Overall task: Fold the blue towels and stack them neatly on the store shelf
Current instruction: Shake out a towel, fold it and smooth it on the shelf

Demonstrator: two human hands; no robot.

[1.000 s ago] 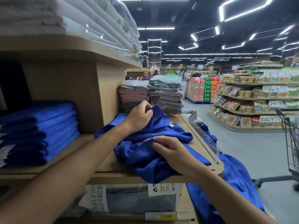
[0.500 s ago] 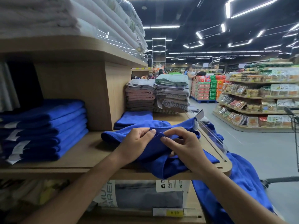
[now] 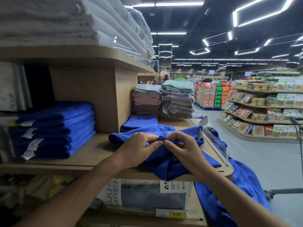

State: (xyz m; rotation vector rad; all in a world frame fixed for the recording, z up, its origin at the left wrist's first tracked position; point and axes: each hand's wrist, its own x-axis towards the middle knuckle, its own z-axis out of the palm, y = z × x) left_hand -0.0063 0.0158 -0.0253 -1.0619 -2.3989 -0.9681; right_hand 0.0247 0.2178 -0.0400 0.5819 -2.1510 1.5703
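Left of the wooden divider (image 3: 114, 99), a stack of folded blue towels (image 3: 54, 128) is sitting on the shelf (image 3: 78, 158). Just right of it, one folded towel (image 3: 139, 122) is lying. In front of it, the left hand (image 3: 139, 149) and right hand (image 3: 185, 153) are pinching one corner of a crumpled blue towel (image 3: 164, 161). Further right, unfolded blue cloth (image 3: 246, 185) is hanging over the edge, so the task looks partly done.

Bare shelf (image 3: 85, 154) lies open at nine o'clock of the loose towel (image 3: 164, 154), up to the blue stack (image 3: 54, 128). A divider (image 3: 105, 99) blocks eleven o'clock. A folded towel (image 3: 139, 122) and grey piles (image 3: 147, 100) block twelve, and a clear rail (image 3: 214, 140) fences three.
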